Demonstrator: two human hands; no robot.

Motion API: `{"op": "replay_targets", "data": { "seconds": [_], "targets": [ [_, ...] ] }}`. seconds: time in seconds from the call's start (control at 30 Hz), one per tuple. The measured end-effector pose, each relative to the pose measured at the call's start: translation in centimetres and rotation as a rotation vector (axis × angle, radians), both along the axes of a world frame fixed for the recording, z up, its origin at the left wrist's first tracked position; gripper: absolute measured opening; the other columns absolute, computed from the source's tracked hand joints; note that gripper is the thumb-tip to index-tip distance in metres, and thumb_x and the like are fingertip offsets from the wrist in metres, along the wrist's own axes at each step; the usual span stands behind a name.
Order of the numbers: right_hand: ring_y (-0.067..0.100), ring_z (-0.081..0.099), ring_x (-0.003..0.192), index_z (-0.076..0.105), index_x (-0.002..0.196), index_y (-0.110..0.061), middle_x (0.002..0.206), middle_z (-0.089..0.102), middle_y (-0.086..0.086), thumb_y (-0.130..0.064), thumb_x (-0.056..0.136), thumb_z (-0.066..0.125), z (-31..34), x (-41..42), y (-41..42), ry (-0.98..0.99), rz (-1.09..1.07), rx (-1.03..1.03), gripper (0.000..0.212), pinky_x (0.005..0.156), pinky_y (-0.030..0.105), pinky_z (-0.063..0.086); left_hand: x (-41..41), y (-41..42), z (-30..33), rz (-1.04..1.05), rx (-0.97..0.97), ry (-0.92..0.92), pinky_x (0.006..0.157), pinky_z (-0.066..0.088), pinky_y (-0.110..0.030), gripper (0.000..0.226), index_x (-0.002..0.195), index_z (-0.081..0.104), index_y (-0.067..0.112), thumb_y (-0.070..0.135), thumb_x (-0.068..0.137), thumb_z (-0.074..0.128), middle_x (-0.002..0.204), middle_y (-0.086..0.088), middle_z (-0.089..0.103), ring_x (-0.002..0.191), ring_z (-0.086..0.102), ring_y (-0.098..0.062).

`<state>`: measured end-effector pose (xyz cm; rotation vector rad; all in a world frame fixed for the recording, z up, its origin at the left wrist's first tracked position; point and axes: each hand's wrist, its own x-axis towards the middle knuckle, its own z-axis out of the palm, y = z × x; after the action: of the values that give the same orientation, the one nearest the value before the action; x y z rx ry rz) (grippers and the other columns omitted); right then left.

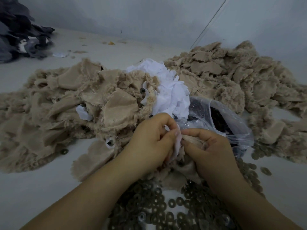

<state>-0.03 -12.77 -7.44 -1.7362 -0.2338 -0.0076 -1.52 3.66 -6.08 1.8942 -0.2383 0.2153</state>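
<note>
Both hands work close together at the near middle of the table (41,188). The left hand (149,138) has its fingers curled and pinches a small white piece (177,141) of cloth between thumb and fingertips. The right hand (211,150), also curled, pinches a beige plush piece (191,139) that lies against the white one. The two pieces are held just above the table, in front of the plastic bag (216,113). What passes between them is hidden by the fingers.

The step looks like joining the white piece to the plush one, probably for an eye. A finished piece (109,143) lies just to the left, with a dark stud sitting in a white patch. To do it well, the person should lay the white piece flat and centred and push the long fur aside from the joint. It is better to grip near the joint, because plush slips easily. A ring should be taken only when both layers are lined up.

The table is pale grey and smooth. Brown washers (166,206) lie thick under the forearms. The bag holds small dark parts. Beige plush heaps (66,100) spread on both sides, with white cuttings (172,93) between them, and dark cloth (20,35) is piled at the far left. Behind stands a plain pale wall (149,14), with a thin cord (211,22) running slanted across it.
</note>
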Motion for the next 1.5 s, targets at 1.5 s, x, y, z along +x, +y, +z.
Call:
{"op": "replay_targets", "data": {
  "seconds": [1.5],
  "targets": [
    [0.01, 0.075, 0.076, 0.079, 0.082, -0.031, 0.081, 0.078, -0.006, -0.01, 0.076, 0.082, 0.2, -0.2, 0.4, -0.037, -0.098, 0.183, 0.022, 0.061, 0.018, 0.058, -0.8, -2.0, -1.4, 0.068, -0.455, 0.141, 0.04, 0.049, -0.029, 0.018, 0.07, 0.064, 0.001, 0.005, 0.084, 0.075, 0.057, -0.021, 0.065, 0.04, 0.058, -0.03]
  ]
}}
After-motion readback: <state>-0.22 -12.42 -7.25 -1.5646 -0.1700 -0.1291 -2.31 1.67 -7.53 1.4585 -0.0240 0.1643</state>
